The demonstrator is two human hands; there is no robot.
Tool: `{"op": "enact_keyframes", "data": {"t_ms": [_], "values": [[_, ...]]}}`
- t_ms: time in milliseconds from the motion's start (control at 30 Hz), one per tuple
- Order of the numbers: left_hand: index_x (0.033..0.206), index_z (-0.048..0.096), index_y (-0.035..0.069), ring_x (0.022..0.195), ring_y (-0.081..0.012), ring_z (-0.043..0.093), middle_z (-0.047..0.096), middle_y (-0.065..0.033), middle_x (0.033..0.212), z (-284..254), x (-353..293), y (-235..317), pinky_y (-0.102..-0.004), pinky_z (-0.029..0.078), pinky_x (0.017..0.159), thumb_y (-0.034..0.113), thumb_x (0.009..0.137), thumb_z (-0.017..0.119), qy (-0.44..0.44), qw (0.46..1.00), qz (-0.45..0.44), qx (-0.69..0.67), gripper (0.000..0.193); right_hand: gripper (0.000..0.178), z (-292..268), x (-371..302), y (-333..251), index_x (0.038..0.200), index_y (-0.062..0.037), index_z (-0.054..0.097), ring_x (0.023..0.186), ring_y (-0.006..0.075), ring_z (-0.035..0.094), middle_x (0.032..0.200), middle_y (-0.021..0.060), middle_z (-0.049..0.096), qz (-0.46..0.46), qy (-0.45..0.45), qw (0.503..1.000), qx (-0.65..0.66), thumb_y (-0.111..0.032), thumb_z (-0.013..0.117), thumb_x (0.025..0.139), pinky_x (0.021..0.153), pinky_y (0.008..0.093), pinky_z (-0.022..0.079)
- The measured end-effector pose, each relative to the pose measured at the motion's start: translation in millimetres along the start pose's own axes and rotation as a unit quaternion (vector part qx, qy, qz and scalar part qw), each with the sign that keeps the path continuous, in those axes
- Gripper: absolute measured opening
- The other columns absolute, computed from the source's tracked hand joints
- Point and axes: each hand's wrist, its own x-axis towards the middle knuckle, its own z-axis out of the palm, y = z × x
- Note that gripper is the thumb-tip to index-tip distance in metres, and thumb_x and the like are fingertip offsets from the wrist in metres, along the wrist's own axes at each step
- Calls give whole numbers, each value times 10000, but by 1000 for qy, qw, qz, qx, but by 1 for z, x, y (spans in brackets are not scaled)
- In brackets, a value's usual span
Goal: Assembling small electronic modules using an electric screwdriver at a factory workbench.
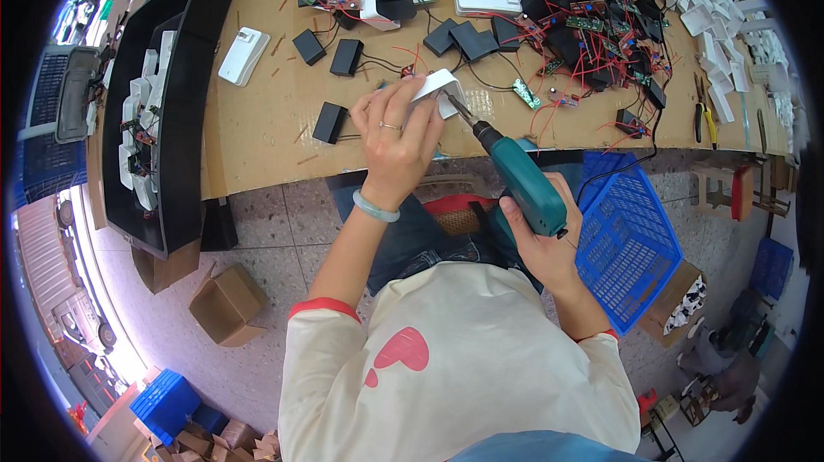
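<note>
Left: black tray (193, 93) holds white pieces (130, 108), possibly done, can't confirm. Middle: left hand (396, 132) pinches a white case (439, 82) at its fingertips, above the counter (266, 132); driver (528, 183) tip at it, so this one looks mid-step. Right hand (545, 235) wrapped round driver, case beyond its tip, apart from that hand. Far right: big parts heap (566, 42), apparently left to do.

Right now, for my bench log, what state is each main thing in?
Left hand: holding the white casing
Right hand: gripping the green power screwdriver
White casing: held, bit at it
Green power screwdriver: held; whether running, unclear
Black bin: open, holding white parts
Blue basket: open-topped
Cardboard box: open
</note>
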Motion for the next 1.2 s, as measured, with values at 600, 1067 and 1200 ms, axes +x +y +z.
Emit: {"op": "enact_keyframes", "data": {"t_ms": [600,1067,1200], "values": [[908,735,104,1106,-262,672,713,-43,1252,0,-1,0,-411,433,958,71,781,840,-2,1000,-2,-16,168,244,2,0,1,1115,36,693,858,191,620,1032,104,650,2,5,1000,15,-75,811,932,752,303,498],[915,733,102,1106,-260,671,710,-39,1256,1,-1,0,-412,432,957,70,781,839,-4,1000,-2,-7,174,207,0,-2,1,1059,35,671,831,203,599,975,100,619,7,-22,1000,4,-72,801,939,737,316,487],[913,734,101,1105,-263,671,710,-40,1257,2,-1,-1,-413,435,958,67,778,841,-1,1000,-1,-7,176,213,1,-2,0,1060,32,680,846,216,613,983,110,634,-2,-2,1000,7,-81,807,932,751,322,496]]}}
